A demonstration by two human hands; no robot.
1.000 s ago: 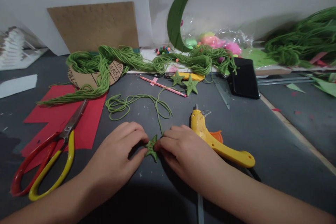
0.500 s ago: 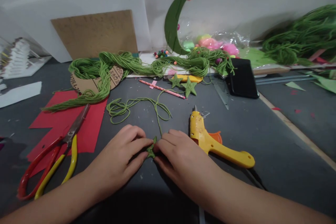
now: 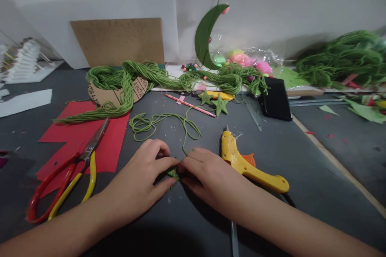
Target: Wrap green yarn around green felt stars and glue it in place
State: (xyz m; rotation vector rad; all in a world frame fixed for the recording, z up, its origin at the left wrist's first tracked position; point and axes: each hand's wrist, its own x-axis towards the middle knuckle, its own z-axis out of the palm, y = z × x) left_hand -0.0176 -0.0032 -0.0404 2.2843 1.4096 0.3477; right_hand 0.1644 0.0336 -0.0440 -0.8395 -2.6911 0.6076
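Between my hands, low over the dark tabletop, is a small green yarn-wrapped star (image 3: 173, 173), partly hidden by fingers. My left hand (image 3: 147, 172) pinches it from the left with thumb and forefinger. My right hand (image 3: 205, 170) has its fingers closed at the star's right side, where a green yarn strand (image 3: 184, 140) runs in under the fingertips. That strand leads back to a loose tangle of yarn (image 3: 144, 124) on the table. Right of my right hand lies a yellow glue gun (image 3: 253, 168), its nozzle pointing away from me.
Scissors (image 3: 87, 150) with red and yellow handles rest on red paper (image 3: 111, 150) at left. Farther back are two green stars (image 3: 220, 105), a pink striped pencil (image 3: 193, 106), a black phone (image 3: 276, 98) and a yarn hank (image 3: 126, 84). A green crescent moon (image 3: 203, 40) hangs behind.
My left forefinger has shifted right over the star's top, reaching my right fingertips and covering more of it. The camera view has tilted slightly, moving the whole scene a little.
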